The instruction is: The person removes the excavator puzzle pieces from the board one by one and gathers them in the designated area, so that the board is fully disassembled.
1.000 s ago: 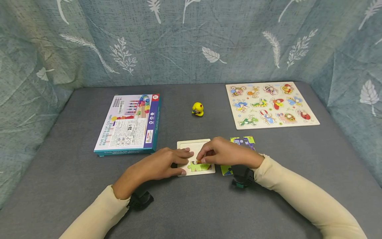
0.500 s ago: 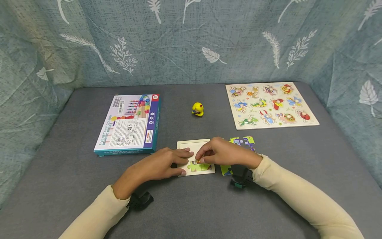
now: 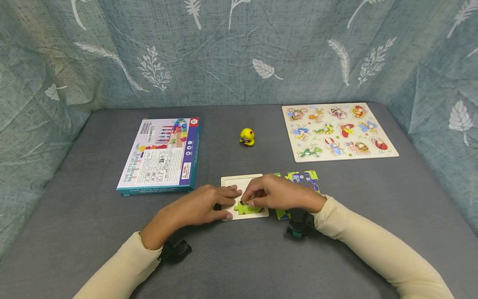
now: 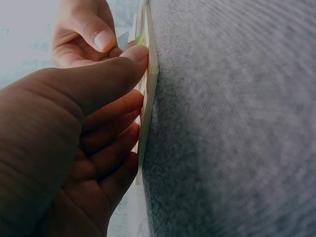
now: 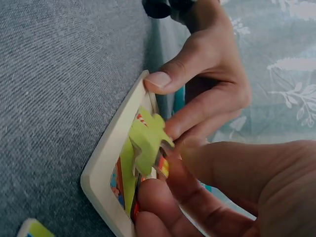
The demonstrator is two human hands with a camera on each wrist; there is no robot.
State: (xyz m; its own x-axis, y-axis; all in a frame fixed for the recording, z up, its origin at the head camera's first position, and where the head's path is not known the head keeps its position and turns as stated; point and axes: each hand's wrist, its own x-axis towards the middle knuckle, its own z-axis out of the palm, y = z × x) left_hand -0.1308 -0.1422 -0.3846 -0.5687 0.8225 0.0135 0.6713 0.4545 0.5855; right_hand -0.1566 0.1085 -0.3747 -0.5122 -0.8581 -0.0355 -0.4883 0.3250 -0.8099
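Observation:
A small pale wooden puzzle tray [image 3: 227,182] lies on the grey table in the head view. My left hand [image 3: 205,203] rests on its left side, fingers extended over the rim and thumb at the near corner. Over the tray's middle, my right hand [image 3: 275,192] pinches a puzzle piece between thumb and fingers. The right wrist view shows this green jigsaw piece [image 5: 150,140] tilted up from the tray, beside my right fingertips. Under it, more green and coloured puzzle picture shows inside the frame. The right fingers hide part of the tray.
Several loose puzzle pieces [image 3: 295,177] lie right of the tray, partly under the right forearm. A boxed toy set [image 3: 160,158] lies at left, a yellow toy duck [image 3: 247,136] behind, and an insect peg puzzle board [image 3: 337,133] at back right. A patterned curtain [image 3: 231,54] hangs behind.
My right hand has shifted slightly left over the tray, its fingertips turning a little with the piece. My left hand has stayed in place on the tray.

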